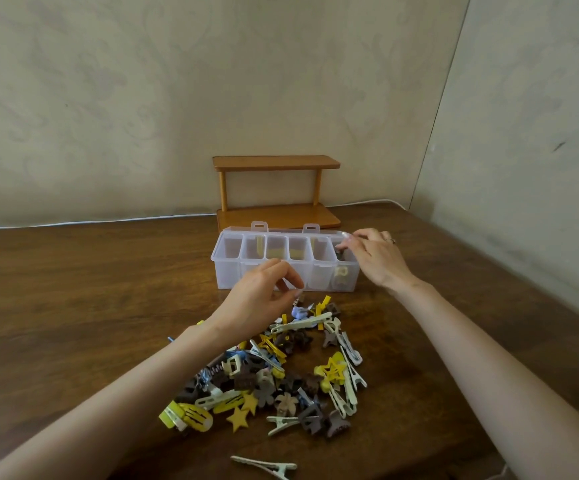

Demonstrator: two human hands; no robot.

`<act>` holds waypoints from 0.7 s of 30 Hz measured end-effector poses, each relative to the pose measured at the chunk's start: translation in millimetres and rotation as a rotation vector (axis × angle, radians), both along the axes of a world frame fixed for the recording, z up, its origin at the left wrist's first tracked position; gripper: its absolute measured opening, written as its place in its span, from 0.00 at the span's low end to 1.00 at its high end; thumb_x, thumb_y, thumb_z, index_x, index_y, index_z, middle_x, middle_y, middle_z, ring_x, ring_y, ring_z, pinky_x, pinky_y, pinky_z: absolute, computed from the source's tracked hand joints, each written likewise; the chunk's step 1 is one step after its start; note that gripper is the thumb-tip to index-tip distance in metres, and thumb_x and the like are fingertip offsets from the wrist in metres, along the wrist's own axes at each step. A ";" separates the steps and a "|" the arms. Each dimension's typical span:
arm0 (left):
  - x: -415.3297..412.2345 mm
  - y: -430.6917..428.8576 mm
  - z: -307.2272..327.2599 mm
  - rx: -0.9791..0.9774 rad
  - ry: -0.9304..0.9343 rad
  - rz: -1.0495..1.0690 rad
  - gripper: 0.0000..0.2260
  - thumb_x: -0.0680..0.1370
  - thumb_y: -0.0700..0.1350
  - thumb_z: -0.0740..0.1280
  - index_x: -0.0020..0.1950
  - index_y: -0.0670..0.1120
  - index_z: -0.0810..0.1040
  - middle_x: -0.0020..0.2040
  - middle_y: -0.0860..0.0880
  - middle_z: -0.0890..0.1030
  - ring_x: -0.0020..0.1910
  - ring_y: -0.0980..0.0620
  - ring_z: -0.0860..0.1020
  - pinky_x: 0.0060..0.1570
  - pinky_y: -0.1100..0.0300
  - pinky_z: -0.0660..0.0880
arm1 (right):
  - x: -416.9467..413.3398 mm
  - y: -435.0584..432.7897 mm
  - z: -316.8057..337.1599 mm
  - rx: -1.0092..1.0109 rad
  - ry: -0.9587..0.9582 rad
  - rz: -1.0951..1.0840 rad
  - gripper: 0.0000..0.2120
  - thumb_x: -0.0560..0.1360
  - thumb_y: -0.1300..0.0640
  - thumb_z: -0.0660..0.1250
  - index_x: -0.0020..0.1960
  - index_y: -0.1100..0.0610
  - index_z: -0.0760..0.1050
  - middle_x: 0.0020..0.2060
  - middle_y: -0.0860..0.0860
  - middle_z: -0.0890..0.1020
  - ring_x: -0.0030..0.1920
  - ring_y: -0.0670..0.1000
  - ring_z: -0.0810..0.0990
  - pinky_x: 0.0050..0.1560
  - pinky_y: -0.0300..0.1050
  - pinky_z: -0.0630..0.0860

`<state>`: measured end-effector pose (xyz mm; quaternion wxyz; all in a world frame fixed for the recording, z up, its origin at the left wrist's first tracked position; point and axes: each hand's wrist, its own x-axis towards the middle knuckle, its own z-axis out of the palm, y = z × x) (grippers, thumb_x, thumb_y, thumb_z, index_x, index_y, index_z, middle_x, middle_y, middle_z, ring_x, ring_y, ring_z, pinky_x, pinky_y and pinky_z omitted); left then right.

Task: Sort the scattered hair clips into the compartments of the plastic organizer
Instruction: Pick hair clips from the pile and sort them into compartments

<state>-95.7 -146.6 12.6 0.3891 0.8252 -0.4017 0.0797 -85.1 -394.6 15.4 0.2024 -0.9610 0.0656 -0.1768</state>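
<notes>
- Table (73, 289): dark wood; its near edge and both sides run out of view.
- Your left hand (263, 299): hovers over the far end of the pile, just in front of the organizer. The fingertips are curled together; whether they pinch a clip cannot be told, since the fingers hide whatever lies below.
- Hair clips (281, 372): a loose heap of yellow, brown, white and blue pieces on the table. Your left forearm covers its left part; one pale clip (265, 466) lies apart, nearest you.
- Plastic organizer (229, 268): clear, lid open, six compartments in a row. Its cloudy walls blur the contents; yellowish shapes show in the middle cells.
- Your right hand (372, 256): fingers dip into the rightmost compartment, touching a dark piece (341, 253) that is too hidden to identify. Its hold is unclear.
- Wooden shelf (276, 162): behind the organizer, its base partly blocked.
</notes>
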 end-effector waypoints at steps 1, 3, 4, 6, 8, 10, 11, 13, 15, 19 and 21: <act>-0.2 0.1 0.6 -0.002 0.002 -0.003 0.02 0.77 0.43 0.65 0.48 0.48 0.76 0.49 0.53 0.76 0.46 0.59 0.77 0.45 0.62 0.78 | -1.3 1.1 1.9 0.032 -0.061 -0.008 0.23 0.81 0.45 0.48 0.47 0.49 0.81 0.63 0.52 0.73 0.63 0.53 0.67 0.62 0.53 0.64; -0.1 0.4 1.4 0.000 0.005 -0.003 0.02 0.77 0.43 0.65 0.48 0.49 0.75 0.48 0.53 0.76 0.45 0.58 0.77 0.44 0.61 0.78 | -4.4 2.4 3.9 0.079 -0.185 -0.034 0.23 0.81 0.46 0.49 0.43 0.51 0.81 0.60 0.52 0.75 0.59 0.52 0.68 0.58 0.50 0.65; 0.2 0.3 1.5 0.001 0.005 -0.002 0.02 0.77 0.43 0.65 0.48 0.49 0.75 0.48 0.53 0.76 0.45 0.58 0.77 0.45 0.61 0.78 | -4.3 1.5 2.9 0.082 -0.197 -0.041 0.23 0.81 0.46 0.49 0.46 0.51 0.81 0.60 0.52 0.75 0.59 0.52 0.68 0.57 0.50 0.66; 0.6 0.2 1.0 0.003 0.002 -0.002 0.02 0.77 0.43 0.65 0.48 0.47 0.76 0.48 0.53 0.76 0.45 0.57 0.77 0.45 0.59 0.79 | -2.5 -1.0 -0.8 0.044 -0.090 -0.036 0.24 0.81 0.44 0.47 0.57 0.50 0.80 0.63 0.52 0.73 0.61 0.53 0.67 0.60 0.51 0.65; 0.5 -0.3 0.4 0.009 -0.006 -0.002 0.02 0.77 0.43 0.65 0.48 0.47 0.77 0.48 0.53 0.76 0.45 0.58 0.77 0.46 0.58 0.78 | -0.8 -2.5 -3.7 0.031 0.022 -0.022 0.25 0.81 0.42 0.46 0.63 0.49 0.76 0.66 0.51 0.70 0.64 0.54 0.65 0.62 0.53 0.63; -0.3 -0.4 0.2 0.011 -0.010 -0.002 0.02 0.77 0.43 0.65 0.48 0.46 0.77 0.48 0.53 0.76 0.45 0.59 0.77 0.46 0.59 0.78 | -1.7 -0.8 -0.6 0.040 0.053 -0.018 0.24 0.81 0.43 0.45 0.63 0.48 0.76 0.68 0.51 0.69 0.66 0.55 0.63 0.64 0.54 0.62; -0.5 -0.4 0.4 0.010 -0.010 -0.003 0.02 0.77 0.43 0.65 0.48 0.47 0.77 0.48 0.54 0.76 0.45 0.59 0.77 0.46 0.60 0.78 | -1.7 0.5 2.1 0.029 0.076 -0.017 0.24 0.81 0.42 0.45 0.65 0.48 0.74 0.69 0.51 0.67 0.68 0.55 0.62 0.66 0.55 0.61; -0.9 -0.6 0.6 0.016 -0.009 -0.004 0.02 0.77 0.43 0.65 0.48 0.46 0.77 0.47 0.54 0.76 0.45 0.59 0.77 0.45 0.61 0.78 | 0.3 2.4 6.6 -0.022 0.181 -0.013 0.27 0.80 0.39 0.44 0.69 0.50 0.70 0.72 0.51 0.63 0.71 0.56 0.58 0.69 0.57 0.58; -1.0 -1.2 0.6 0.026 -0.008 -0.005 0.03 0.77 0.42 0.65 0.48 0.46 0.77 0.47 0.54 0.76 0.45 0.59 0.77 0.46 0.61 0.78 | 1.2 2.1 6.9 -0.066 0.204 -0.008 0.28 0.80 0.39 0.43 0.69 0.50 0.71 0.72 0.51 0.63 0.71 0.56 0.58 0.69 0.56 0.57; -0.9 -0.8 0.8 0.027 -0.006 -0.010 0.03 0.77 0.42 0.65 0.48 0.46 0.77 0.47 0.53 0.76 0.45 0.59 0.77 0.45 0.63 0.77 | -4.7 1.1 5.5 0.094 -0.058 -0.035 0.27 0.81 0.41 0.46 0.51 0.50 0.82 0.64 0.51 0.73 0.65 0.54 0.66 0.64 0.54 0.62; -0.3 -0.2 -0.2 0.033 -0.008 -0.013 0.03 0.77 0.42 0.65 0.48 0.46 0.78 0.47 0.53 0.77 0.45 0.58 0.77 0.44 0.63 0.77 | -5.7 2.0 5.4 0.094 -0.025 -0.010 0.27 0.80 0.41 0.46 0.49 0.51 0.83 0.64 0.51 0.73 0.65 0.54 0.67 0.65 0.55 0.62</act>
